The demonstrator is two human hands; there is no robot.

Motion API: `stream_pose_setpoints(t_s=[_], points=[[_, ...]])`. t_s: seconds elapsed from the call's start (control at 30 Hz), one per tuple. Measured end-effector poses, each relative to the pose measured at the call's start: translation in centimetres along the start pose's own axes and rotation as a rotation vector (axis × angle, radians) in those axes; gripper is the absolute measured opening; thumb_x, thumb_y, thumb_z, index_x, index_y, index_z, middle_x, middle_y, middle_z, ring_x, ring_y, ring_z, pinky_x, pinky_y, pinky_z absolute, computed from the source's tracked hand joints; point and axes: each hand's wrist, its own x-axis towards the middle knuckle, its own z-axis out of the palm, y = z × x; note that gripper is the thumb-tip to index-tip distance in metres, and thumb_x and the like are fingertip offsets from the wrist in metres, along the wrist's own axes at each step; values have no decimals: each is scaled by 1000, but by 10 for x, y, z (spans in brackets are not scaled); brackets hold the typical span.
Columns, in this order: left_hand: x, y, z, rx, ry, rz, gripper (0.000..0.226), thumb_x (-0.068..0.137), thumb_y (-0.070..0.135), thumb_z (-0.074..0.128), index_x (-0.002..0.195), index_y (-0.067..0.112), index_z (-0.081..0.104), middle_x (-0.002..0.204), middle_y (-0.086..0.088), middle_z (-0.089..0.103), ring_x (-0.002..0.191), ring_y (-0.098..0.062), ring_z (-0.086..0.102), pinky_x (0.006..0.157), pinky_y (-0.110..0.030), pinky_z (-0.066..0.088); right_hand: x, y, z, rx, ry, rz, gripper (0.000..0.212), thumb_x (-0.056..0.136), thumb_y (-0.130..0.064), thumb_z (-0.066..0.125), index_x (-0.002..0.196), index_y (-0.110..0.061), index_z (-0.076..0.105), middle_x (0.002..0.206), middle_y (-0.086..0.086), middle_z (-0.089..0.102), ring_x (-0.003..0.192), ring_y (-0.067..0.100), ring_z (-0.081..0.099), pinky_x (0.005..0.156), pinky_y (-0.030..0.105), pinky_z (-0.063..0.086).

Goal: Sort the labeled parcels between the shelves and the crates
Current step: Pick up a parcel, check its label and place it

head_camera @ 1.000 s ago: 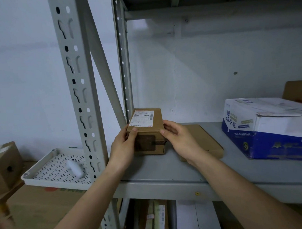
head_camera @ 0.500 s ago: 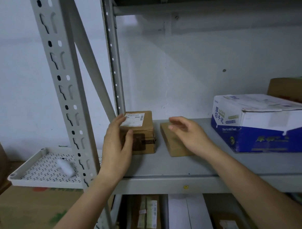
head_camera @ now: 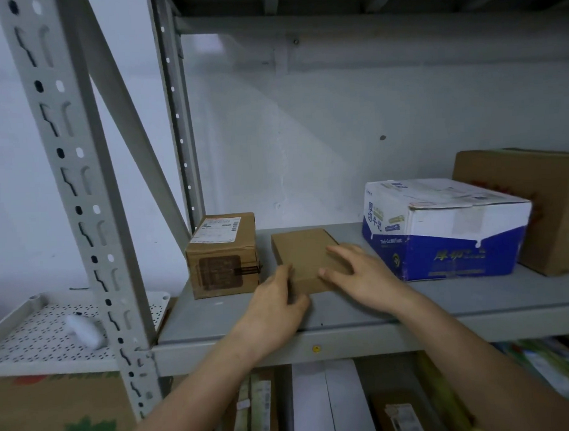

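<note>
A small brown parcel [head_camera: 222,256] with a white label on top stands at the left end of the grey metal shelf [head_camera: 473,302], untouched. Just right of it lies a flat brown parcel [head_camera: 302,253]. My left hand [head_camera: 276,304] curls around that flat parcel's near left corner. My right hand [head_camera: 359,277] lies on its top right part, fingers spread and pressing down. Both hands are on the flat parcel, which rests on the shelf.
A blue and white milk carton box [head_camera: 445,226] stands right of the flat parcel, with a big brown box [head_camera: 534,200] behind it. The rack's upright post [head_camera: 72,177] rises at left. A white perforated tray [head_camera: 39,333] sits beyond it. More parcels [head_camera: 261,406] fill the lower shelf.
My left hand let go of the small labeled parcel and moved right to the flat parcel's corner. My right hand came down on the flat parcel's top.
</note>
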Motion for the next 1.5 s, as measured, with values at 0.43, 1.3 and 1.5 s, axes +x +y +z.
stream_pose_setpoints(t_s=[0.43,1.3,1.5], points=[[-12,13,-1,-167,164,72,71,99,31,58,160,20,22,162,3,33,149,-11,29,124,-33,26,-27,-14,9,-81,260,-124,72,88,-36,72,151,-30,38,158,-6,31,145,16,25,119,34,22],[-11,7,-6,-760,162,34,33,98,26,61,131,28,58,129,14,65,117,3,60,98,-18,48,-61,-47,25,1504,596,63,31,102,-37,46,128,-22,55,113,5,74,105,22,72,80,46,61],[-3,22,-2,-954,182,100,51,95,9,64,143,16,47,124,2,72,113,-9,69,99,-32,56,-68,-39,39,1396,449,66,33,102,-34,44,130,-21,54,117,9,73,105,25,72,92,51,56]])
